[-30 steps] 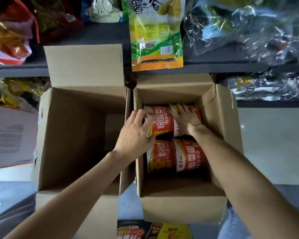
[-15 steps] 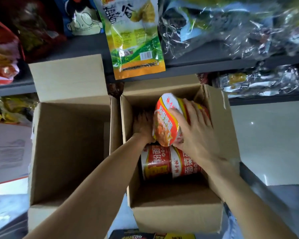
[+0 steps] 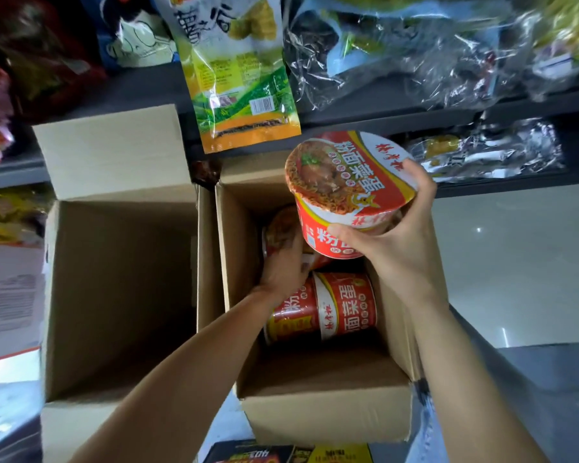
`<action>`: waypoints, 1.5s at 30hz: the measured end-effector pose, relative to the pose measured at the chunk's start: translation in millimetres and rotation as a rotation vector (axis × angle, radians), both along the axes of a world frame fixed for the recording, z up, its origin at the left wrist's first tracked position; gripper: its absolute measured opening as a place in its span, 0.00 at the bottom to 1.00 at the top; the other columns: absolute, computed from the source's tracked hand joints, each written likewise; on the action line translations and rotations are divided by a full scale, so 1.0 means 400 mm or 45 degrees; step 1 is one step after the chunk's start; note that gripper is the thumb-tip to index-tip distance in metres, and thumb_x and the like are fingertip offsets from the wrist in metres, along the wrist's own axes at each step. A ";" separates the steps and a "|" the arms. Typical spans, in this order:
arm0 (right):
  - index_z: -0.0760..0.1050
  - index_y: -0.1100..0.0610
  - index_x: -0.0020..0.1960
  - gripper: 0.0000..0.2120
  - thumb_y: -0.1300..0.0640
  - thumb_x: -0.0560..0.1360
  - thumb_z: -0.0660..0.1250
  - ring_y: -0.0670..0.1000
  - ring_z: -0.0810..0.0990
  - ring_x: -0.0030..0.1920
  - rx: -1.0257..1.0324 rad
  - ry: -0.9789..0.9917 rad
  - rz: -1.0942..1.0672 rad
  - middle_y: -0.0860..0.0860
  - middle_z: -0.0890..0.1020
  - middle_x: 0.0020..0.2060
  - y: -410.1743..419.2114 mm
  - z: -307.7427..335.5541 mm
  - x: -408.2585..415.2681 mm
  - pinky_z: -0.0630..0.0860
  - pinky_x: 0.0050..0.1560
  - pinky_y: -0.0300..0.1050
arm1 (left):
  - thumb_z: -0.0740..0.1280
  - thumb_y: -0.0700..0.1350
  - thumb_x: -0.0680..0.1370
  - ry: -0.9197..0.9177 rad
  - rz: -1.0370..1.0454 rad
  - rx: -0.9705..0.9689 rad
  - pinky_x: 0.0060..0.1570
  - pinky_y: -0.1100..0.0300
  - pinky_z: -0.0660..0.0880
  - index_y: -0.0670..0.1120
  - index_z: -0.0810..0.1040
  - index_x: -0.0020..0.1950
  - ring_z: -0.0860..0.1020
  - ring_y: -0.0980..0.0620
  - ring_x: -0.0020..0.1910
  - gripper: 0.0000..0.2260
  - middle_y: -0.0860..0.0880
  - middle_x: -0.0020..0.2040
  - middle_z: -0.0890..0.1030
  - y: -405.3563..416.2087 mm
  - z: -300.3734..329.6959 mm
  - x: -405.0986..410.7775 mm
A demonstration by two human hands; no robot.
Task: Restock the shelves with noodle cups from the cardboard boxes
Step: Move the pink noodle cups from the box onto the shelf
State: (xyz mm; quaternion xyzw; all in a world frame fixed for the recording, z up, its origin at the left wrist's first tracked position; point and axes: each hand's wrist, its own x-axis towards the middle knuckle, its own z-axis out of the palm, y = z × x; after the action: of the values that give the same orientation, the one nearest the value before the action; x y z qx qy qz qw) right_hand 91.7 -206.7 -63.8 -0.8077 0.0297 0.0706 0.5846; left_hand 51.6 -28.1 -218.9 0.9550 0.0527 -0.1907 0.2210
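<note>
Our right hand (image 3: 395, 248) grips a lifted noodle cup (image 3: 345, 192), our left hand (image 3: 283, 265) clutches another cup (image 3: 281, 228) in the box (image 3: 325, 412); next, shelve them.

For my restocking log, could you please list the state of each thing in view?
Right hand: grips a noodle cup, lifted above the box.
Left hand: inside the right box, on a second cup.
Third cup: lying on its side.
Left box: open.
</note>
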 end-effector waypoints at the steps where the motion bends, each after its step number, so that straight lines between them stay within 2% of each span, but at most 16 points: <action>1: 0.56 0.41 0.71 0.51 0.41 0.57 0.81 0.44 0.71 0.66 0.036 0.003 0.000 0.43 0.69 0.66 0.003 0.001 -0.002 0.75 0.61 0.46 | 0.67 0.52 0.76 0.040 0.001 -0.062 0.47 0.50 0.77 0.45 0.67 0.69 0.80 0.42 0.53 0.24 0.43 0.59 0.79 -0.014 -0.001 -0.003; 3: 0.56 0.44 0.72 0.50 0.46 0.58 0.82 0.44 0.71 0.66 0.110 0.011 -0.011 0.44 0.69 0.67 0.004 -0.002 -0.007 0.75 0.61 0.42 | 0.70 0.57 0.73 0.065 0.057 -0.180 0.59 0.50 0.74 0.47 0.67 0.70 0.73 0.44 0.64 0.30 0.45 0.65 0.74 -0.031 -0.016 -0.002; 5: 0.56 0.42 0.71 0.52 0.41 0.56 0.82 0.46 0.71 0.66 0.143 0.008 -0.057 0.43 0.69 0.67 -0.001 -0.002 -0.009 0.76 0.61 0.48 | 0.74 0.60 0.67 0.050 0.243 -0.203 0.69 0.49 0.63 0.48 0.58 0.75 0.60 0.43 0.73 0.43 0.43 0.73 0.63 -0.038 -0.023 0.009; 7: 0.56 0.42 0.71 0.52 0.44 0.56 0.83 0.45 0.73 0.65 0.270 0.026 -0.122 0.40 0.71 0.65 -0.013 0.007 -0.014 0.77 0.59 0.49 | 0.77 0.60 0.64 0.104 0.394 -0.171 0.71 0.49 0.56 0.48 0.53 0.77 0.53 0.41 0.75 0.50 0.41 0.76 0.55 -0.033 -0.031 0.030; 9: 0.55 0.47 0.72 0.53 0.56 0.56 0.83 0.41 0.75 0.62 0.432 0.033 -0.185 0.40 0.72 0.63 -0.030 0.024 -0.017 0.77 0.55 0.40 | 0.77 0.59 0.64 0.165 0.467 -0.203 0.71 0.51 0.55 0.49 0.51 0.78 0.51 0.42 0.76 0.52 0.41 0.77 0.52 -0.021 -0.042 0.060; 11: 0.53 0.50 0.72 0.55 0.65 0.55 0.82 0.39 0.76 0.61 0.509 -0.009 -0.234 0.41 0.71 0.63 -0.051 0.035 -0.022 0.76 0.52 0.34 | 0.77 0.55 0.66 0.213 0.650 -0.363 0.69 0.52 0.59 0.47 0.50 0.78 0.56 0.42 0.75 0.50 0.42 0.77 0.56 -0.004 -0.055 0.088; 13: 0.51 0.50 0.73 0.56 0.63 0.55 0.81 0.40 0.75 0.62 0.429 -0.066 -0.261 0.40 0.70 0.63 -0.069 0.042 -0.019 0.75 0.53 0.34 | 0.75 0.48 0.71 0.283 0.837 -0.485 0.65 0.54 0.65 0.45 0.55 0.77 0.66 0.44 0.71 0.42 0.42 0.73 0.67 0.010 -0.055 0.111; 16: 0.51 0.53 0.74 0.57 0.67 0.55 0.82 0.41 0.74 0.63 0.270 -0.116 -0.272 0.41 0.70 0.64 -0.087 0.052 -0.012 0.73 0.54 0.30 | 0.71 0.44 0.74 0.317 0.725 -0.299 0.58 0.57 0.70 0.41 0.73 0.66 0.75 0.44 0.62 0.21 0.41 0.62 0.78 0.025 -0.048 0.121; 22: 0.49 0.54 0.75 0.55 0.68 0.59 0.80 0.37 0.72 0.62 0.242 -0.100 -0.214 0.41 0.68 0.64 -0.088 0.060 -0.014 0.73 0.55 0.30 | 0.69 0.47 0.76 0.366 0.739 -0.204 0.55 0.55 0.71 0.43 0.76 0.53 0.76 0.44 0.58 0.10 0.43 0.59 0.78 0.014 -0.016 0.118; 28: 0.49 0.49 0.74 0.55 0.66 0.59 0.80 0.38 0.72 0.63 0.274 -0.082 -0.209 0.39 0.68 0.63 -0.081 0.066 -0.025 0.74 0.59 0.38 | 0.69 0.51 0.75 0.380 0.684 -0.191 0.56 0.52 0.75 0.47 0.72 0.57 0.75 0.44 0.58 0.15 0.44 0.59 0.77 -0.007 0.066 0.120; 32: 0.51 0.45 0.74 0.55 0.63 0.59 0.82 0.37 0.72 0.62 0.202 -0.120 -0.220 0.37 0.68 0.62 -0.072 0.090 -0.049 0.74 0.59 0.35 | 0.67 0.48 0.76 0.319 0.613 -0.199 0.55 0.52 0.75 0.42 0.70 0.64 0.76 0.41 0.59 0.19 0.41 0.61 0.77 -0.004 0.193 0.098; 34: 0.51 0.44 0.73 0.56 0.60 0.58 0.82 0.36 0.72 0.62 0.177 -0.134 -0.241 0.38 0.69 0.62 -0.063 0.116 -0.073 0.73 0.59 0.34 | 0.68 0.46 0.75 0.242 0.604 -0.205 0.55 0.52 0.74 0.42 0.72 0.62 0.76 0.41 0.58 0.18 0.41 0.60 0.77 0.019 0.274 0.067; 37: 0.52 0.41 0.73 0.57 0.50 0.54 0.82 0.41 0.73 0.64 0.134 -0.162 -0.278 0.44 0.71 0.66 -0.042 0.180 -0.124 0.73 0.64 0.44 | 0.66 0.45 0.75 0.092 0.580 -0.253 0.51 0.54 0.74 0.43 0.74 0.57 0.77 0.43 0.54 0.12 0.43 0.56 0.80 0.064 0.418 -0.003; 39: 0.52 0.41 0.73 0.56 0.49 0.54 0.81 0.42 0.73 0.63 0.104 -0.188 -0.274 0.45 0.71 0.66 -0.025 0.228 -0.162 0.73 0.64 0.47 | 0.65 0.45 0.77 -0.018 0.541 -0.276 0.47 0.55 0.72 0.43 0.74 0.58 0.77 0.44 0.53 0.11 0.44 0.53 0.80 0.097 0.523 -0.064; 42: 0.52 0.40 0.72 0.55 0.54 0.57 0.83 0.39 0.73 0.61 0.104 -0.238 -0.199 0.41 0.72 0.62 0.007 0.303 -0.209 0.73 0.64 0.48 | 0.63 0.44 0.79 -0.211 0.494 -0.232 0.43 0.58 0.66 0.43 0.73 0.57 0.77 0.44 0.52 0.09 0.46 0.51 0.80 0.164 0.666 -0.157; 45: 0.50 0.34 0.70 0.55 0.42 0.54 0.81 0.36 0.72 0.59 0.108 -0.246 -0.101 0.30 0.69 0.58 0.057 0.382 -0.236 0.72 0.61 0.47 | 0.64 0.44 0.79 -0.439 0.439 -0.107 0.43 0.59 0.66 0.44 0.77 0.58 0.78 0.45 0.51 0.09 0.47 0.52 0.81 0.262 0.781 -0.226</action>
State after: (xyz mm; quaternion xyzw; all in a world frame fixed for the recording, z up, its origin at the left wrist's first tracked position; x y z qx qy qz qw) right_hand -2.8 -184.0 88.9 -0.7834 0.0021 -0.0297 0.6208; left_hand -38.9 76.7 93.4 0.9403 0.1686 0.0134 0.2955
